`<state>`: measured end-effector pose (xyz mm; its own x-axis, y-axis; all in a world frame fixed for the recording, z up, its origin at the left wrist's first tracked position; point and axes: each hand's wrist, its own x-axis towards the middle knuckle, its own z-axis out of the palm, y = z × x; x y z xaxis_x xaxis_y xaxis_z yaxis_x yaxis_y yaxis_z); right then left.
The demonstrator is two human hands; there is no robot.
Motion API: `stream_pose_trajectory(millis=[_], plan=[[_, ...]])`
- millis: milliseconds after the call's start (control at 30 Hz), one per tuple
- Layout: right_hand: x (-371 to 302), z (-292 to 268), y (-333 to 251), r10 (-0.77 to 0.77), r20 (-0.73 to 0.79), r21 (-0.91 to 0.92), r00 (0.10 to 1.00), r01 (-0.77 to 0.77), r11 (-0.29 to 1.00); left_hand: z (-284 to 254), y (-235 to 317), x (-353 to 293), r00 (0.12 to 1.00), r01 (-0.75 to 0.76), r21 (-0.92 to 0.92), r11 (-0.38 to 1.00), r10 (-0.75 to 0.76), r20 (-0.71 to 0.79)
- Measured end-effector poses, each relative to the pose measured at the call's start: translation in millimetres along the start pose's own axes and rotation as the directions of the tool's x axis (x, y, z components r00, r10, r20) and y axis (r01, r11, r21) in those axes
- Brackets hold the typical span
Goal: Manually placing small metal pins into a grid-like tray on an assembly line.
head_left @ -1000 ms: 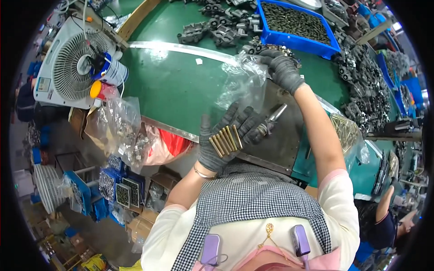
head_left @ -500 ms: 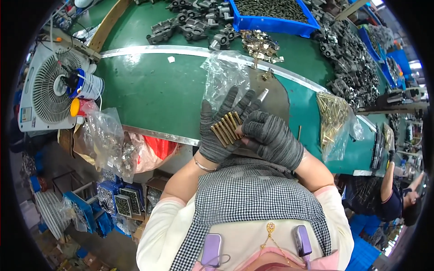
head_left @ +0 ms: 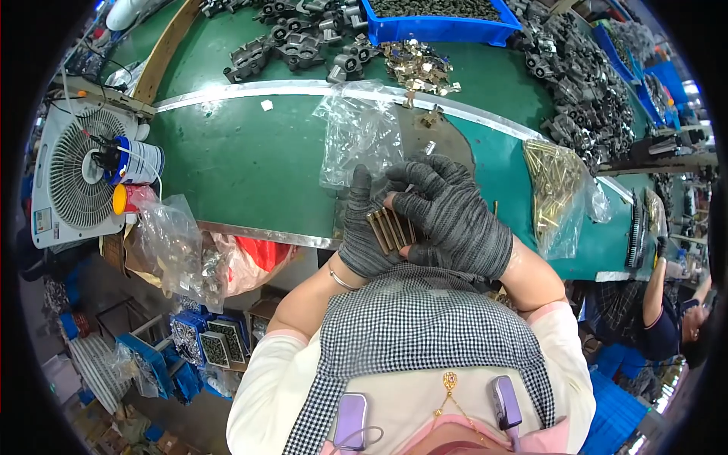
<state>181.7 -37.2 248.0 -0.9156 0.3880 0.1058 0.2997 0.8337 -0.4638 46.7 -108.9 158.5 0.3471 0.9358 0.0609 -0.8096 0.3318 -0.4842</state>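
Note:
A row of long brass-coloured bolts (head_left: 385,230) lies side by side across the palm of my left hand (head_left: 365,246), which wears a grey knit glove. My right hand (head_left: 459,220), gloved likewise with bare fingertips, is curled over the row. Its thumb and a fingertip press on opposite ends of the bolts, and it hides those on the right. Both hands are just above the near edge of the green bench. A crumpled transparent plastic bag (head_left: 356,140) lies beyond them.
More bolts fill an open bag (head_left: 552,201) at right. Dark metal castings (head_left: 580,98) and small metal clips (head_left: 419,67) are heaped at the back, near a blue tray (head_left: 447,32). A white fan (head_left: 80,171) stands at left. Another person (head_left: 633,315) is at far right.
My right hand has moved left and farther over the bolts, covering more of them. The fingers of my left hand, spread before, are now largely hidden behind it. The view has shifted slightly.

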Motion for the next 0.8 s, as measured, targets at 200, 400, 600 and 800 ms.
stream_pose_trajectory(millis=[200, 400, 600, 800], plan=[[1, 0, 2, 0.032, 0.028, -0.001, 0.999, -0.032, 0.999, -5, 7, 3, 0.976, 0.014, 0.269, 0.963, 0.045, -0.214], [0, -3, 2, 0.034, 0.057, -0.012, 0.998, -0.033, 0.999, 5, 0, 3, 0.998, 0.039, 0.06, 0.997, -0.037, -0.043], [-5, -13, 7, 0.046, 0.011, -0.057, 0.999, -0.045, 0.997, 24, -3, 7, 0.94, -0.016, 0.143, 0.99, 0.064, -0.336], [-4, -5, 6, 0.06, 0.013, -0.087, 0.998, -0.058, 0.994, 12, 3, 4, 0.986, 0.163, -0.289, 0.943, -0.165, 0.019]])
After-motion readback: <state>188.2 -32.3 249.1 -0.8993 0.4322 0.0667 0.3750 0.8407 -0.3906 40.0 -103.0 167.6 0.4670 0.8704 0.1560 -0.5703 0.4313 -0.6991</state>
